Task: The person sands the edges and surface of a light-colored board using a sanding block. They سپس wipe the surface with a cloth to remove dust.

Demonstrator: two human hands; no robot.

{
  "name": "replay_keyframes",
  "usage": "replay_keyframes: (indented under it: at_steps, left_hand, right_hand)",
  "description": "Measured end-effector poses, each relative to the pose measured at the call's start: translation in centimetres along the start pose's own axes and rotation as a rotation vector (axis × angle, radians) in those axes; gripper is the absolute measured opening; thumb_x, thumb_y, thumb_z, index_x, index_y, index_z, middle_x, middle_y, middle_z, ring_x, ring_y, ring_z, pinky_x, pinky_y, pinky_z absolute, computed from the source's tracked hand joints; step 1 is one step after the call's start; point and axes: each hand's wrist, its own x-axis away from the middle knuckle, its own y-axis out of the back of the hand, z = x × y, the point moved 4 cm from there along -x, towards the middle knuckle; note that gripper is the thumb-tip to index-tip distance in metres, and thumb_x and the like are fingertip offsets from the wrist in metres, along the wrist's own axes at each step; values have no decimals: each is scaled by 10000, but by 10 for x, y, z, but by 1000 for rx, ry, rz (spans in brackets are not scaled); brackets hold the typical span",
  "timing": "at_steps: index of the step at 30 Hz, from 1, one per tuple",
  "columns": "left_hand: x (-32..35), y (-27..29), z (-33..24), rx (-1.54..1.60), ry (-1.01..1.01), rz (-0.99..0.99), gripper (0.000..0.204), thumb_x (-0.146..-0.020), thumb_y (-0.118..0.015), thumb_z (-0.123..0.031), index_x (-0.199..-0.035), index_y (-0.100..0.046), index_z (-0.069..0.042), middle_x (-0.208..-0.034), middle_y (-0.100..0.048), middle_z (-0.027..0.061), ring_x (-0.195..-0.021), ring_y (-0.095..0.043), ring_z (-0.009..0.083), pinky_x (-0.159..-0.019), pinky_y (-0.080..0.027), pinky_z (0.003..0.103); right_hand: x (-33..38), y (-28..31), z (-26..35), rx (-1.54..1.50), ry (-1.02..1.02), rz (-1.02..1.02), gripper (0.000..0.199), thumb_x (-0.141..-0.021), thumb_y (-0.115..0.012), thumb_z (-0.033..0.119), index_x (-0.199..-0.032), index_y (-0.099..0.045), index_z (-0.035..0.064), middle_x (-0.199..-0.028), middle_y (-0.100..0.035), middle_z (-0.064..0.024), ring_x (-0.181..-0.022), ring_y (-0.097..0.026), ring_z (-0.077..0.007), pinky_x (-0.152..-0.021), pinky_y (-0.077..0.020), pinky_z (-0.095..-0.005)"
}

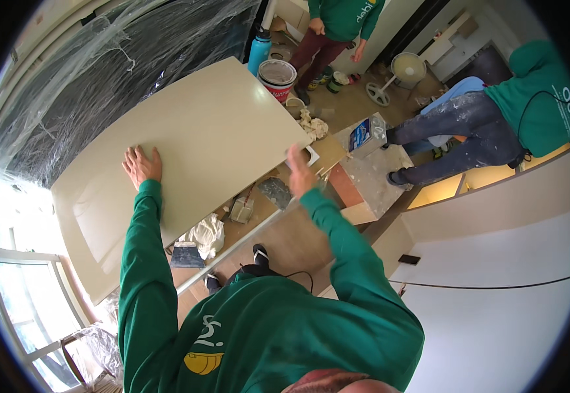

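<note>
Green sleeves reaching up to a large cream panel [193,150], held tilted above the floor. Left hand [142,165] flat on the panel's face, fingers spread, grip apart. Right hand [300,171] at the panel's right edge, grip clamped on that edge. Beneath the panel, a scraper [185,255] and crumpled plastic [206,234]. Beyond its far corner, a paint bucket [277,77] and blue bottle [258,49]. Farther right, two people in green tops.
</note>
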Motion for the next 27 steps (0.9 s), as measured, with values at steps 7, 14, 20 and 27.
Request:
replay_keyframes:
  at_steps: [7, 14, 20, 27]
  left_hand:
    - [1, -6, 7, -16, -26, -29, 657, -996, -545, -503, -1448, -533, -26, -1578, -437, 219, -1511, -339, 367, -1266, -211, 529]
    - [0, -2, 6, -1, -13, -20, 661, -994, -550, -494, -1454, -527, -19, -1574, -442, 222, -1513, -335, 360, -1267, -211, 527]
    - [2, 2, 0, 30, 10, 12, 661, -994, -555, -484, -1453, -526, -11, -1579, -435, 222, -1514, -332, 358, -1270, -208, 519]
    - [4, 5, 0, 47, 3, -4, 655, -989, -569, -470, -1446, -533, -3, -1575, -439, 225, -1513, -333, 361, -1271, -205, 519]
  right_hand:
    - [-20, 14, -33, 24, -192, 13, 886, -833, -526, -90, -1642, -237, 129, -1676, -307, -140, -1167, -621, -424, -905, -560, -467]
    - [-7, 10, 2, 15, 47, -40, 911, -822, -586, -66, -1638, -218, 105, -1669, -315, -146, -1033, -651, -437, -841, -566, -488]
    - [12, -12, 42, -19, 118, -114, 838, -828, -515, -68, -1612, -298, 135, -1612, -417, -143, -1079, -651, -412, -904, -557, -497]
    - [-25, 15, -36, -46, -191, -92, 856, -816, -504, -102, -1619, -264, 70, -1629, -371, -196, -1322, -554, -410, -990, -545, -464]
